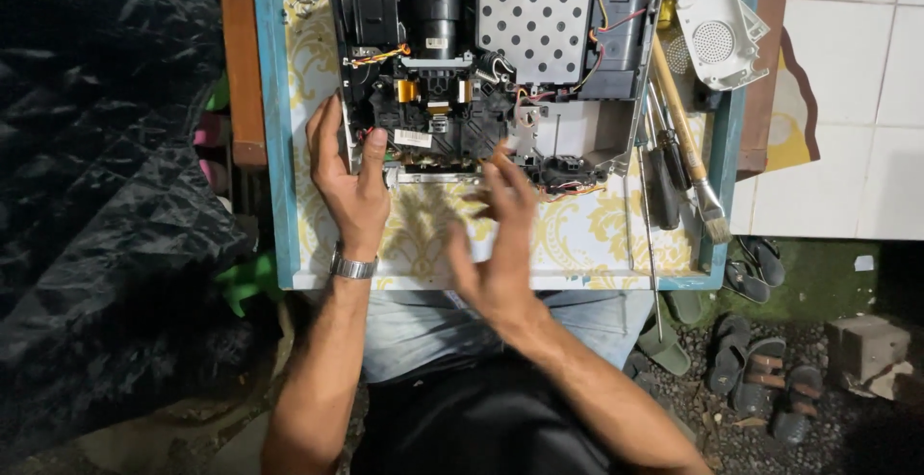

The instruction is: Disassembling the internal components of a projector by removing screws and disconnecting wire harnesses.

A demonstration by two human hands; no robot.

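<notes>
Left hand [351, 181] spread flat, thumb on the near left corner of the opened projector [491, 71], which sits at the far edge of the small table [279, 148]. Right hand [500, 244] blurred, fingers open, just off its near edge. Paintbrush [685, 138] lies along the right edge

A small table [272, 128] with a blue-painted rim and a cream top patterned in yellow damask fills the centre of the view. On it lies an opened electronic device with a black plastic chassis, perforated grey metal plate and coloured wires [491, 71], covering the far half. To its right lie a wooden-handled paintbrush [685, 133], dark-handled screwdrivers [662, 181] beside the brush, and a detached white plastic cover with a round speaker grille [714, 27].
</notes>
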